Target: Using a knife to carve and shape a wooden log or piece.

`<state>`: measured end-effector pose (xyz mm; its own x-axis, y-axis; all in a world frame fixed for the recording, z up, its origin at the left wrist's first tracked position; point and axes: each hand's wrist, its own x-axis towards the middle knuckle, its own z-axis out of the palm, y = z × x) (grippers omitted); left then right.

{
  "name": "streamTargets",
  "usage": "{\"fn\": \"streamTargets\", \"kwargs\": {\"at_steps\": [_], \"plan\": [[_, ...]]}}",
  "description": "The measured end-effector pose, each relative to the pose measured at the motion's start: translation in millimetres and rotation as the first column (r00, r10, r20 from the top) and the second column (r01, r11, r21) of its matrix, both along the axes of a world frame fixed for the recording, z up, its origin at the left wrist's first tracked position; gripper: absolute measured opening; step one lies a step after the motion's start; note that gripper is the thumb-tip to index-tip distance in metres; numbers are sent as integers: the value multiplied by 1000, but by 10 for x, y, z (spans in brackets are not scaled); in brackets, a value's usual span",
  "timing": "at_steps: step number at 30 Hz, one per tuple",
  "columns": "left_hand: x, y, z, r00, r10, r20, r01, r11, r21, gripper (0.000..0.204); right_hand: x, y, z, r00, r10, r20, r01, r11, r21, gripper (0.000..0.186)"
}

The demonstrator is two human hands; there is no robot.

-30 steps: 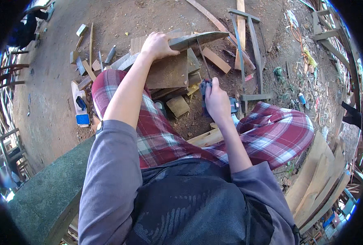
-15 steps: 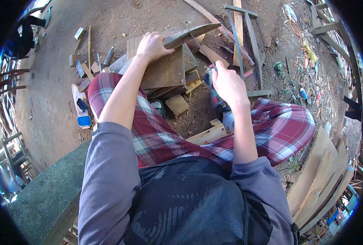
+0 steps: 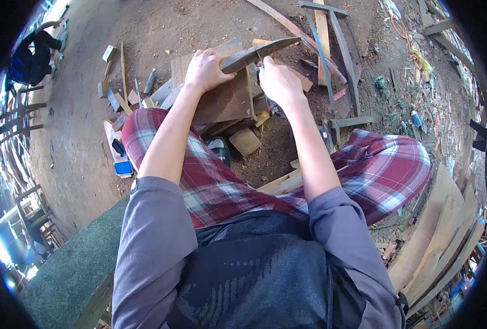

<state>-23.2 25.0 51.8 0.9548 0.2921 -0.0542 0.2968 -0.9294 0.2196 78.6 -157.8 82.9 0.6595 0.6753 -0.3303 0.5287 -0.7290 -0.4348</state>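
My left hand (image 3: 205, 71) is wrapped over the wide end of a curved, pointed piece of wood (image 3: 276, 45), pressing it onto a brown wooden block (image 3: 221, 104). The piece slants up to the right, past the block's edge. My right hand (image 3: 280, 83) is closed just below the piece, right of the block. It grips a narrow-bladed hand saw, whose thin blade (image 3: 257, 53) crosses the wood; the handle is mostly hidden by my fingers. Below the big block lies a smaller wood block (image 3: 245, 142), between my legs in plaid trousers.
A wooden frame saw (image 3: 346, 66) lies on the dirt at far right. Offcuts (image 3: 112, 96) and a blue-topped object (image 3: 123, 168) lie left of my knee. Long boards (image 3: 427, 236) are stacked at lower right; a greenish slab (image 3: 73, 263) stands lower left. Someone in dark clothes (image 3: 32, 57) is at upper left.
My right hand has moved up and left, close to the wood, and less of the saw blade shows. My left hand keeps holding the piece on the block.
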Motion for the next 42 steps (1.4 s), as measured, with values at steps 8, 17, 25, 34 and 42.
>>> {"fn": "streamTargets", "kwargs": {"at_steps": [8,17,25,34,42], "plan": [[45,58,7,997,58,-46,-59,998,-23,64,-45,81,-111,999,-36,15,35,998,61,25],[111,334,-55,990,53,-128,-61,996,-62,75,-609,-774,218,998,-54,-30,52,998,-43,25],[97,180,-4,996,-35,-78,31,999,-43,61,-331,-421,20,999,-35,-2,35,998,53,23],[-7,109,-12,1000,13,-28,-14,1000,-27,62,-85,89,-221,999,-8,45,3,995,95,26],[68,52,174,994,57,-98,-64,995,-77,61,-554,-520,-8,994,-107,-18,108,993,37,26]]}}
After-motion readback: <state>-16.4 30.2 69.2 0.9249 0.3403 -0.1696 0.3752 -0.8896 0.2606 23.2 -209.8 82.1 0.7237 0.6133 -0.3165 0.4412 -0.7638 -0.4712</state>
